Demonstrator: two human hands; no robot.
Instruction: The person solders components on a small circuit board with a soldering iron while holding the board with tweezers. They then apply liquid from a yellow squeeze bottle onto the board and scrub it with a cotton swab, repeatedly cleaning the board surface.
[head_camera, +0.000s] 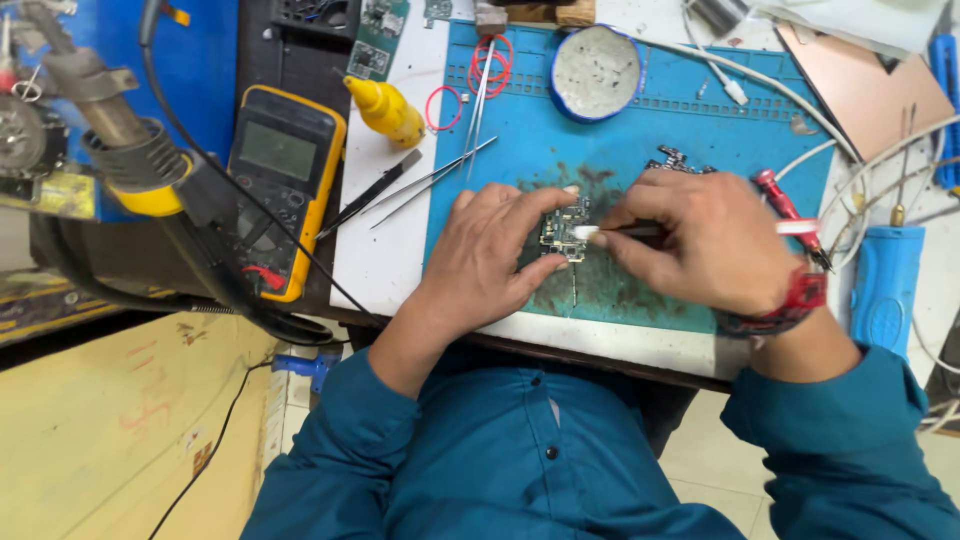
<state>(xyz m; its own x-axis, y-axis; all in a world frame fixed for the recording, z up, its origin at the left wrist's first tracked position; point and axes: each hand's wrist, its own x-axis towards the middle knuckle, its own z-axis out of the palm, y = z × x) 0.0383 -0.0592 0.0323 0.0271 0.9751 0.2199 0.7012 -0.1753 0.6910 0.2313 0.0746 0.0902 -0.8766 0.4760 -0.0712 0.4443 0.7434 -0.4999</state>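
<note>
I see my left hand (492, 250) pinching a small circuit board (566, 233) flat near the front edge of the blue work mat (640, 130). My right hand (700, 240) pinches a thin white-tipped tool (600, 231), tip touching the board. Tweezers (430, 180) lie at the mat's left edge.

We see the small green circuit board (563, 236) on the blue rubber work mat (700, 150); the yellow handheld multimeter (285, 190) lies at nine o'clock, the round tin (595, 72) at twelve.

Cluttered white workbench (390, 262), pale tiled floor (700, 450)
</note>
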